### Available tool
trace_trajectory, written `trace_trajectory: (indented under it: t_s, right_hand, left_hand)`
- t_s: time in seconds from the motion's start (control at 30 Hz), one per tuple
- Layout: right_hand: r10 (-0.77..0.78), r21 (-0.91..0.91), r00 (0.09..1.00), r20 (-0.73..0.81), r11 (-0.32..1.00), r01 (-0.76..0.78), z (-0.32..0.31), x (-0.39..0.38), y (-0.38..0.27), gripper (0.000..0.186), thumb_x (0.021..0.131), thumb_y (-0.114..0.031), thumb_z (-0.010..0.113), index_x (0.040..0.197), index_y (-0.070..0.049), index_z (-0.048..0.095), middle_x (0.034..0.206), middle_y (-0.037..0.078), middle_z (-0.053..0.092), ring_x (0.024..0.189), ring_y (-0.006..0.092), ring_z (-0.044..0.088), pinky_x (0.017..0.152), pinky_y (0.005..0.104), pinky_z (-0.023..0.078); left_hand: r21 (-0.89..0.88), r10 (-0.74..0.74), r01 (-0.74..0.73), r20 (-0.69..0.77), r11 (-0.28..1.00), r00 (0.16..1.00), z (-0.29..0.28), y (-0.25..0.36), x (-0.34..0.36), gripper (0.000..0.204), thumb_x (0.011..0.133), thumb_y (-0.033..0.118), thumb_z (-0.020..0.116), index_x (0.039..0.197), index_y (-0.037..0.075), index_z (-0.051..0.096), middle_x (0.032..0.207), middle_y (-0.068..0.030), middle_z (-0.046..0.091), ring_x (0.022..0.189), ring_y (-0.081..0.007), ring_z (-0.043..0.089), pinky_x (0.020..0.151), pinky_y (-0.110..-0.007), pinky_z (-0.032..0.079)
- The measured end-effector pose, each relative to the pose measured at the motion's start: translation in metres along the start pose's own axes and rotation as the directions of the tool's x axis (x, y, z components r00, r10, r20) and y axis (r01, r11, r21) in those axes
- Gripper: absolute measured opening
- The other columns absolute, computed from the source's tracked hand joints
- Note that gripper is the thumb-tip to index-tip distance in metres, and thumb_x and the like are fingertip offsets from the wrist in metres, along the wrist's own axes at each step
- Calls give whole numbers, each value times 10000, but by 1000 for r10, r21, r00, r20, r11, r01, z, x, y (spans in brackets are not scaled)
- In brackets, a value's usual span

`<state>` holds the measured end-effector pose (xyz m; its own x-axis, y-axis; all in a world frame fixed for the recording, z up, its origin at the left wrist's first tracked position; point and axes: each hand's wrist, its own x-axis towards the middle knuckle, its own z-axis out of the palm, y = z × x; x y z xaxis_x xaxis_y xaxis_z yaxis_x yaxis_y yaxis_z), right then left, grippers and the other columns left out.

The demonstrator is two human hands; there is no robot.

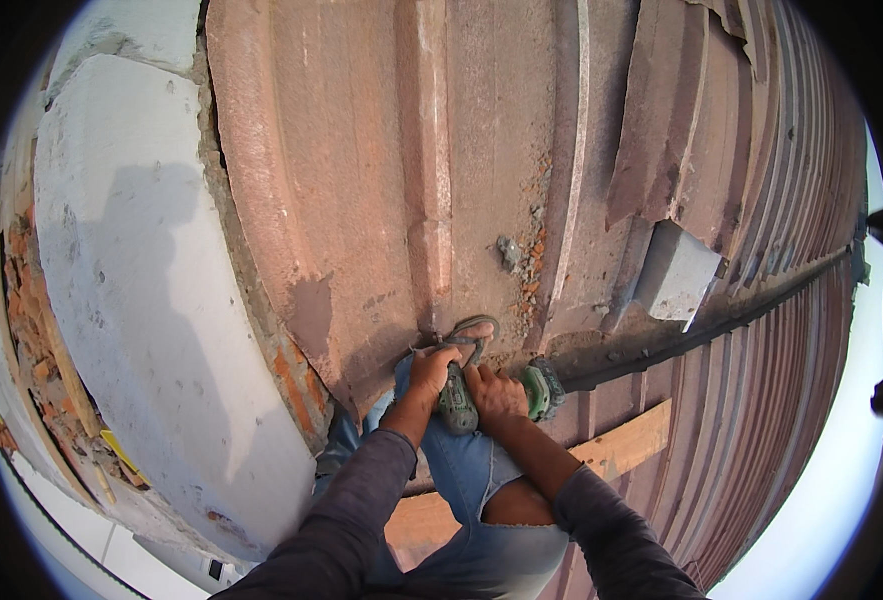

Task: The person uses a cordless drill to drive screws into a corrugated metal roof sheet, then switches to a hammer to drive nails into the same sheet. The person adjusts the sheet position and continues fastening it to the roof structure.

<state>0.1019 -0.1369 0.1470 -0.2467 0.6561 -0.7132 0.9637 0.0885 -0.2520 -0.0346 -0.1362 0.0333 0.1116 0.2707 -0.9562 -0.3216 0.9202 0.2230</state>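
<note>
A green and black cordless drill (458, 402) lies across my bent knee area, its rounded back end toward me and its battery (540, 388) out to the right. My right hand (498, 393) wraps the handle between the body and the battery. Closed around the front end of the drill is my left hand (433, 368), its fingers hiding the chuck and any bit in it. Just beyond both hands, my sandalled foot (476, 332) stands on the reddish metal roof sheet (346, 200).
A white plastered wall (141, 260) with broken brick beside it runs along the left. Rubble (533, 255) lies between the sheet's ribs. A bent metal piece (677, 272) sits near a dark gutter (651, 350) on the right. A wooden plank (626, 440) crosses the lower roof.
</note>
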Motion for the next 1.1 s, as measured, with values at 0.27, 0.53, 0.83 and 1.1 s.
trace_trajectory:
  t_s: [0.27,0.53,0.83,1.1]
  right_hand:
    - [10,23,1000,13,1000,-10,-2,-1,-1,363,864,-192,707,1172,-113,532,1047,133,666,925,366,749,767,481,616]
    - [40,54,998,40,998,-43,1,-5,-3,433,875,-184,703,1260,-128,513,1107,133,666,960,358,749,791,501,610]
    - [1,-55,999,37,998,1,2,1,4,438,867,-86,672,1277,-145,528,1125,119,667,1011,352,734,802,479,594]
    - [1,-57,999,35,998,1,0,-5,2,418,949,-155,614,1351,-152,500,1199,130,698,1035,341,744,854,484,591]
  left_hand:
    - [65,-12,14,-28,998,1000,1,0,0,180,817,184,727,864,10,729,813,-80,712,687,-195,663,665,-344,523]
    - [37,-67,67,-21,997,998,-3,-7,9,224,773,181,768,880,-15,746,848,-99,706,707,-216,657,661,-376,528]
    - [-76,-195,192,-36,979,980,-4,-10,16,252,791,200,758,898,-27,736,838,-89,689,685,-219,649,625,-390,515]
    - [-144,-148,123,-176,982,973,2,-3,-25,474,807,275,766,1137,-56,691,1049,-148,704,856,-266,686,762,-428,554]
